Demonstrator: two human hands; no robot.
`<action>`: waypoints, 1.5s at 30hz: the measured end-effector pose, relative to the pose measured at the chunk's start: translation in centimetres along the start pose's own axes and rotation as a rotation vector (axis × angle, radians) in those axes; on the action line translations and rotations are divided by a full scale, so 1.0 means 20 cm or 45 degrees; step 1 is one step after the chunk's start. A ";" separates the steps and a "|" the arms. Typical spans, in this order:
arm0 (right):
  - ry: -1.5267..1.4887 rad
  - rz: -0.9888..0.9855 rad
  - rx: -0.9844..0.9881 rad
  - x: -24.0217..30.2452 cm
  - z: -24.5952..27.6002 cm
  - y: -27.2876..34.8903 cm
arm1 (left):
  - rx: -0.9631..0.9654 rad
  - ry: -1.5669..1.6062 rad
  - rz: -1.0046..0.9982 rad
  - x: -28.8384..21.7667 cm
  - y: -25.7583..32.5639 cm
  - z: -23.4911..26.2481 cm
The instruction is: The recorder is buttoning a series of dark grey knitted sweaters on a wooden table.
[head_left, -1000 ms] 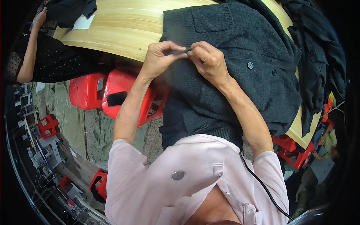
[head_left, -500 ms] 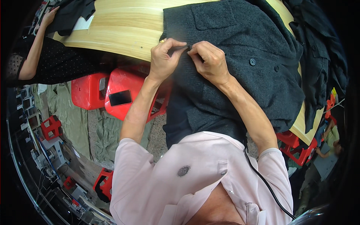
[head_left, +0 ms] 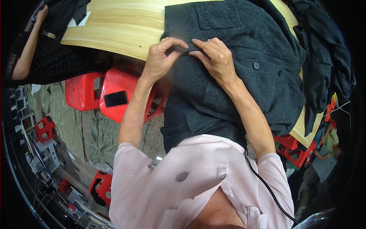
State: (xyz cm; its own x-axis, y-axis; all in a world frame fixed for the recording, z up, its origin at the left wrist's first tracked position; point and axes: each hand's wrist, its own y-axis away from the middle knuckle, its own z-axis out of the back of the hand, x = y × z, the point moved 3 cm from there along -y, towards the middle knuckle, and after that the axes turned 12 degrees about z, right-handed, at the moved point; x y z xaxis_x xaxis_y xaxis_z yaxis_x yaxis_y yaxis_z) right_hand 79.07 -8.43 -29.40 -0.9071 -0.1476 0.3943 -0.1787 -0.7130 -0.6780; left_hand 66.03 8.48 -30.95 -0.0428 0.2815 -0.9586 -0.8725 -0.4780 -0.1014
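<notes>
Head view, ribbed knit garment [head_left: 248, 45], round button [head_left: 256, 65]

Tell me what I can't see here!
Head view:
Pinched parts of the dark strip: covered by the left hand and right hand.
Top of the dark knit garment: cut off by the upper edge.
Person at upper left: partly lost in the dark rim.
Equipment details, lower left: too small.

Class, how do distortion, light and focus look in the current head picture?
Head view: equipment at left curves with the black rim; the wooden table is bright, shadow beneath it; a button on the dark garment is crisp; the dark strip between left hand and right hand shows little detail.
</notes>
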 end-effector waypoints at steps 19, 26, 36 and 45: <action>0.322 0.199 0.049 0.02 -0.05 -0.01 | -0.208 -0.129 -0.054 -0.01 0.03 -0.05; 0.392 0.141 -0.008 0.05 -0.03 -0.06 | -0.100 -0.537 -0.411 -0.06 0.03 0.02; 0.296 -0.236 0.185 0.17 0.43 0.16 | -0.112 -0.898 -0.422 -0.33 0.03 0.13; 0.269 -0.144 0.429 0.12 0.38 0.16 | 0.015 -1.112 -0.402 -0.38 0.01 -0.35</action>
State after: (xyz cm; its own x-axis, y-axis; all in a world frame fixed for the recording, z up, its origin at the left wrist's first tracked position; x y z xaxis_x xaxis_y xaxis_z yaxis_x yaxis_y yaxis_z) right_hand 79.13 -16.26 -25.92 -0.9533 0.0633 0.2952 -0.1788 -0.9063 -0.3829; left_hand 69.71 0.42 -25.61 -0.1496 0.9262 -0.3462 -0.9107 -0.2654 -0.3166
